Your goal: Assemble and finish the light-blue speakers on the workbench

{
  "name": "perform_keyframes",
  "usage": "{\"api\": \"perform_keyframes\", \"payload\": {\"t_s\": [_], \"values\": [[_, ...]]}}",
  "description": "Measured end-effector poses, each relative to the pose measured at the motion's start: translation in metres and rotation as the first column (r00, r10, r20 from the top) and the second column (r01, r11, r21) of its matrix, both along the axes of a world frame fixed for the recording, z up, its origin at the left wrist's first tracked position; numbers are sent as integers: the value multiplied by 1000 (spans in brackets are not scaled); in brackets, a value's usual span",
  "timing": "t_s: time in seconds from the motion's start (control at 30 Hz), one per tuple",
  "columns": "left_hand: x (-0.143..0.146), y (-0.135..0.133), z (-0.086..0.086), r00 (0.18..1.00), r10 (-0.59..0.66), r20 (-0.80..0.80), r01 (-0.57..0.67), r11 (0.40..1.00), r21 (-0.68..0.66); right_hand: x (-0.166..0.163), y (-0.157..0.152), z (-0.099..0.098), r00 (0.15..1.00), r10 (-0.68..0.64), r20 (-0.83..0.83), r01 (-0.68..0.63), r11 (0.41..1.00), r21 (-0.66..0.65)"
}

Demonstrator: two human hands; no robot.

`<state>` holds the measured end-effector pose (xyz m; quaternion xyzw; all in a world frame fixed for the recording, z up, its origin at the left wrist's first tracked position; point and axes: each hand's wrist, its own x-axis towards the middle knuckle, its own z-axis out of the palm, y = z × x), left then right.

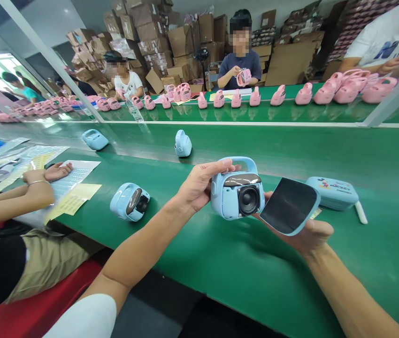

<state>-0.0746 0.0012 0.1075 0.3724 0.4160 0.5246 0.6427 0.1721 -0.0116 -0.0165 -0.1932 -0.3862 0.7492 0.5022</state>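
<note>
My left hand (196,186) is closed on a light-blue portable speaker (228,203), gripping its left side and top near the carry handle. The speaker faces me, its round black cone uncovered below a dark glossy strip. In my right hand (310,240) is a speaker grille cover (287,206), black across its flat face with a light-blue rim. It is tilted, just right of the speaker. Some fingers of the right hand are hidden behind the cover and reach toward the speaker's lower right edge; whether they touch it I cannot tell.
On the green bench (199,272) lie a blue Mickey case (333,192) with a white strap and another blue speaker (125,203). Two more blue units (183,143) stand farther back. A neighbour's arms rest by sticker sheets (76,197) at left. Pink speakers (218,98) line the far side.
</note>
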Motion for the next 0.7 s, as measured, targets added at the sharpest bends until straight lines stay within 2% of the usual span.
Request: {"api": "perform_keyframes", "payload": {"t_s": [0.17,0.4,0.57,0.7], "values": [[-2,3,-2,999,26,45,-24,998,-60,1,-1,-1,999,36,9,-36,999,-12],[-4,6,-6,995,26,97,-17,996,-93,6,4,-12,989,145,-1,-144,983,112],[-7,12,-12,990,20,138,-5,994,-108,7,6,-16,992,125,15,-126,986,106],[-10,18,-17,982,3,191,10,998,-65,6,7,-18,992,122,-27,-119,989,89]]}}
